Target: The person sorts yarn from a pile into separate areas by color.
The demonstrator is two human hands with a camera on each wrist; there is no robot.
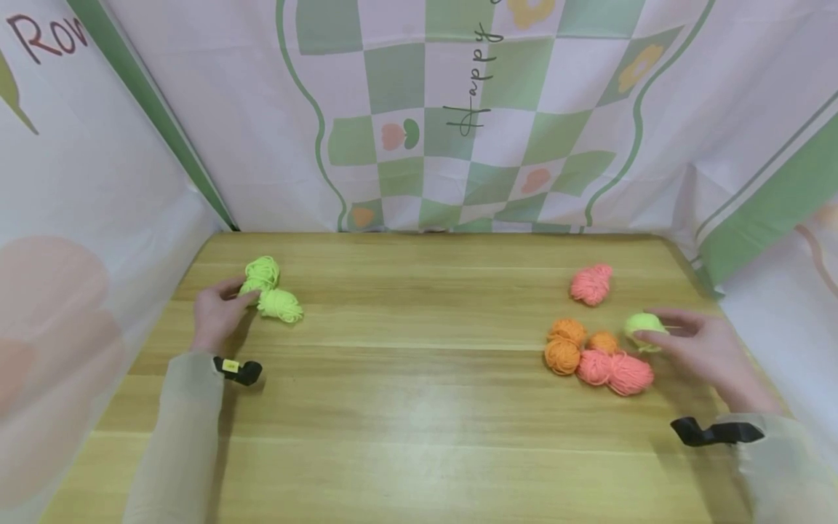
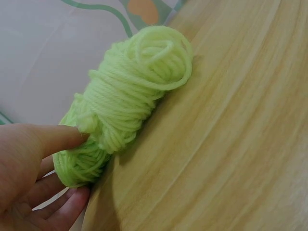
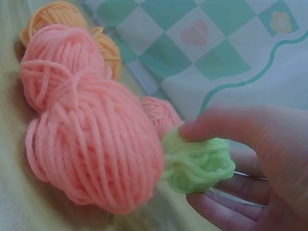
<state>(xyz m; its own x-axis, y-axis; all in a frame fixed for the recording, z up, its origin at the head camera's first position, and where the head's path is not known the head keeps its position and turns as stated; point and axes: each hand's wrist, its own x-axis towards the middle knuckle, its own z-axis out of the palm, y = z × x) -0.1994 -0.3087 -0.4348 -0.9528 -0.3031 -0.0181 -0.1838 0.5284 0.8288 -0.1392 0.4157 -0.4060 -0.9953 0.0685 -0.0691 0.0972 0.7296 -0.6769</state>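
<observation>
On the wooden table point(image 1: 419, 407), my left hand point(image 1: 219, 309) pinches the end of a lime-green yarn skein point(image 1: 271, 289) at the far left; the left wrist view shows thumb and fingers around the skein's point(image 2: 125, 106) lower end. My right hand point(image 1: 694, 342) holds a small lime-green yarn ball point(image 1: 643, 326) between thumb and fingers, just right of a pink skein point(image 1: 618, 371). In the right wrist view the green ball point(image 3: 198, 162) touches the big pink skein point(image 3: 86, 139).
Orange yarn balls point(image 1: 566, 346) lie left of the pink skein, and another pink skein point(image 1: 591, 284) sits farther back. A patterned green-and-white cloth point(image 1: 458, 109) walls the table at the back and on both sides.
</observation>
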